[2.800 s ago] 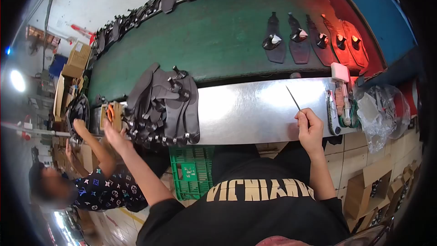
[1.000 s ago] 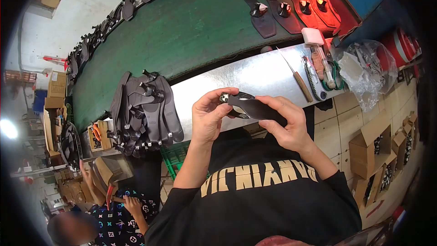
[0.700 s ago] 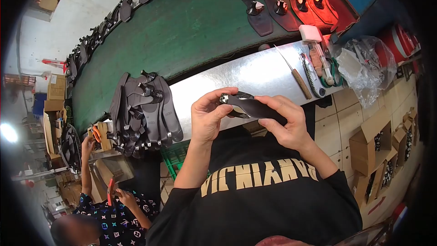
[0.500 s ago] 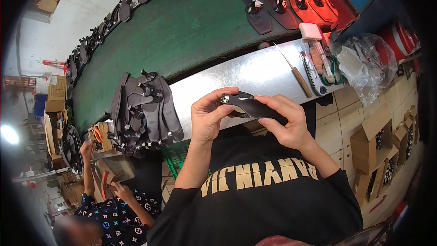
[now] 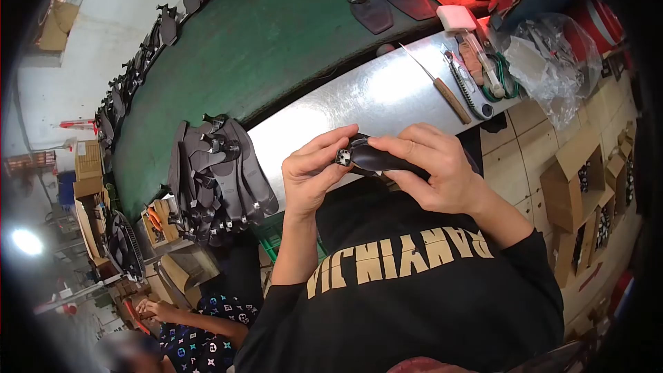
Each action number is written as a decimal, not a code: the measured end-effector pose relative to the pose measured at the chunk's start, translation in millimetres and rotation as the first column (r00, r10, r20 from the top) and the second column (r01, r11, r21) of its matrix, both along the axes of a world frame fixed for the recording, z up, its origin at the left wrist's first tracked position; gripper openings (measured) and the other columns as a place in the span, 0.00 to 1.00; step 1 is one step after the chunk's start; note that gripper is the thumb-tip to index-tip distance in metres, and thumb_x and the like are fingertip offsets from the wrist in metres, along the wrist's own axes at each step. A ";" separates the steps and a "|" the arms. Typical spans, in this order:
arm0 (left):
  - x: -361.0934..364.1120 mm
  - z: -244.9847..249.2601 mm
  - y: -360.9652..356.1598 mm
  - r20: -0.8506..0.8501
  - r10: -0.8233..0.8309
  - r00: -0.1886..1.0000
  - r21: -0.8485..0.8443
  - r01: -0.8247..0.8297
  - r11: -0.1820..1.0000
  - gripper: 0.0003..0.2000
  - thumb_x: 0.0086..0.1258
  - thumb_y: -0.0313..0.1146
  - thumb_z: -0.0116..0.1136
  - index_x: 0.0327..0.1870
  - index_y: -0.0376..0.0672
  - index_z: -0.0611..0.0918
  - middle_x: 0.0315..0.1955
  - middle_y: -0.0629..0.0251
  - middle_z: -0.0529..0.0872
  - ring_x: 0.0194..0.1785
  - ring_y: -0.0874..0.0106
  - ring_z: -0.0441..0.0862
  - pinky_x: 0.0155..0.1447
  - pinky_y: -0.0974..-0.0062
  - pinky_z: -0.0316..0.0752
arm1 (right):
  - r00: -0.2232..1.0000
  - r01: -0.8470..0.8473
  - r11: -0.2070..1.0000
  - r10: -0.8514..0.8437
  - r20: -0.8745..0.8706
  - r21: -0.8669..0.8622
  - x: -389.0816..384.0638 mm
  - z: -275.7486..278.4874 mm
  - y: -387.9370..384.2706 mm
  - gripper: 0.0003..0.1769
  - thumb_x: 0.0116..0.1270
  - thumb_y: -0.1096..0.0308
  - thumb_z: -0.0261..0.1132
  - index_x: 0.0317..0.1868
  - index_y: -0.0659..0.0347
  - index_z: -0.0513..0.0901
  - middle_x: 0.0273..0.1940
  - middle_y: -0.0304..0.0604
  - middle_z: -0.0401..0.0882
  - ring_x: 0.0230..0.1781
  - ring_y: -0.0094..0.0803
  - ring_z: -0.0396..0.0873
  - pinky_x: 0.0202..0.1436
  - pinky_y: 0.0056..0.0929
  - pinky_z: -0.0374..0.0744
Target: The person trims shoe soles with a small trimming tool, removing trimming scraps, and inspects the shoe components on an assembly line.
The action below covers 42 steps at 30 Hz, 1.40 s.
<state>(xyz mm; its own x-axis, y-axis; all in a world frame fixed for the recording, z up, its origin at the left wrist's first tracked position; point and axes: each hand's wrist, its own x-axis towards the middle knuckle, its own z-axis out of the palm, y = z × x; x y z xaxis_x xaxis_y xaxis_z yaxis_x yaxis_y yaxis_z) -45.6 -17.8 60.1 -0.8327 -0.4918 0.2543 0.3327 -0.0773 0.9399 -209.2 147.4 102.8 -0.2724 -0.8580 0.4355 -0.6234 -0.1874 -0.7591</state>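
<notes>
Above the front edge of the metal bench strip I hold a black heeled shoe sole. Its small heel end, with a pale patterned tip, points toward the left. My left hand is closed around that heel end, fingers above and thumb below. Farther along the sole, my right hand pinches it between thumb and fingers and covers its other end. To the left, a pile of similar dark soles with heels overlaps the bench edge.
An awl, a utility knife and a white block lie at the right of the metal strip. Several soles glow under red light on the green table. A co-worker's hand shows lower left; open cardboard boxes stand right.
My hands have brought the sole's heel end round a little, and my left fingers now wrap closer over it. The view has shifted slightly. The co-worker's raised arm has come down.
</notes>
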 end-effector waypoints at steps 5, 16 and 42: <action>2.2 3.4 2.2 0.020 -0.048 0.999 -0.036 0.049 0.998 0.21 0.54 0.10 0.56 0.52 0.32 0.83 0.58 0.39 0.77 0.61 0.58 0.78 0.61 0.69 0.76 | 0.999 -0.006 1.000 0.005 -0.036 -0.020 1.1 0.9 0.4 0.26 0.50 0.76 0.70 0.53 0.63 0.81 0.32 0.44 0.77 0.31 0.40 0.77 0.36 0.34 0.75; 1.8 7.9 17.3 0.259 -0.068 0.964 0.119 0.038 0.992 0.22 0.67 0.16 0.45 0.63 0.36 0.75 0.67 0.49 0.69 0.62 0.63 0.76 0.48 0.76 0.85 | 0.996 0.026 0.989 -0.038 0.080 0.146 6.5 -9.2 0.2 0.22 0.58 0.72 0.66 0.54 0.62 0.78 0.33 0.48 0.76 0.35 0.46 0.78 0.38 0.39 0.76; -4.7 5.3 24.9 0.457 0.012 0.890 0.280 -0.157 0.947 0.20 0.61 0.15 0.52 0.56 0.33 0.80 0.54 0.54 0.83 0.45 0.74 0.85 0.38 0.83 0.84 | 0.990 -0.097 0.981 0.077 0.122 0.170 9.0 -37.6 -1.9 0.16 0.47 0.68 0.75 0.38 0.53 0.82 0.33 0.40 0.73 0.35 0.39 0.76 0.37 0.35 0.74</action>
